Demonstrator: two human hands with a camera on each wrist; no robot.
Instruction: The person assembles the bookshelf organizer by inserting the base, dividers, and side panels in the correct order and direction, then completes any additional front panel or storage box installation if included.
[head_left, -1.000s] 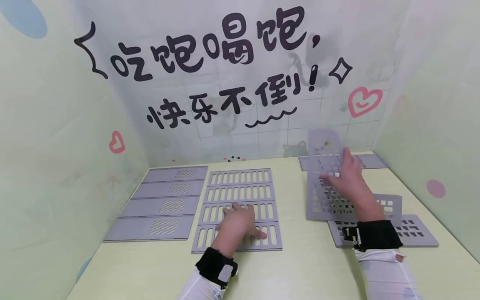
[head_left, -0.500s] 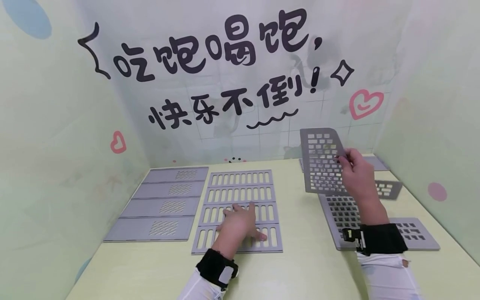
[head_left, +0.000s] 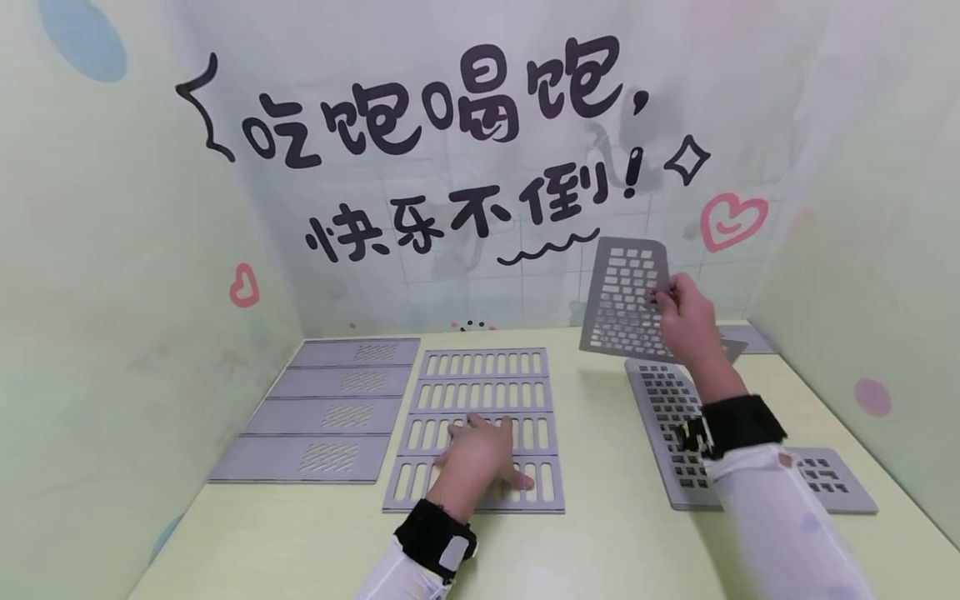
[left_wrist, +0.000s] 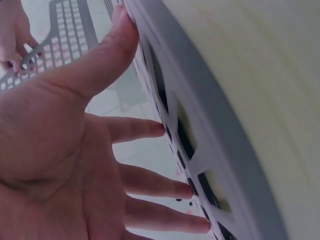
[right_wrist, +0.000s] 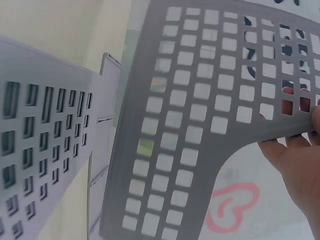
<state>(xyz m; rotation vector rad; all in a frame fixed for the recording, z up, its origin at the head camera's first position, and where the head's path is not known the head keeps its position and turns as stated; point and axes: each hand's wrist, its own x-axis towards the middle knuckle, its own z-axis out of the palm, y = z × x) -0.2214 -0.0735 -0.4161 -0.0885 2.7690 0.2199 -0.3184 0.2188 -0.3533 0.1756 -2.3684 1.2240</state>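
Note:
In the head view my left hand rests, fingers spread, on the nearest rows of grey slotted panels. The left wrist view shows the fingertips and thumb touching the panel's surface. On the right, my right hand pinches a grey L-shaped panel with many small keyboard-like cutouts, raised and tilted above the table. Its thumb is at the inner edge, with several fingers seen through the cutouts in the right wrist view. Below lies a stack of similar L-shaped panels, partly hidden by the right forearm.
Left of the slotted panels lie several grey panels with slanted slits, in rows. More flat grey panels lie at the back right, partly hidden behind the raised panel and right hand. Printed walls close in the pale table.
My right hand has lifted the L-shaped panel off the stack, now pinching its edge, and carried it up and slightly left. My left hand stays on the slotted panels.

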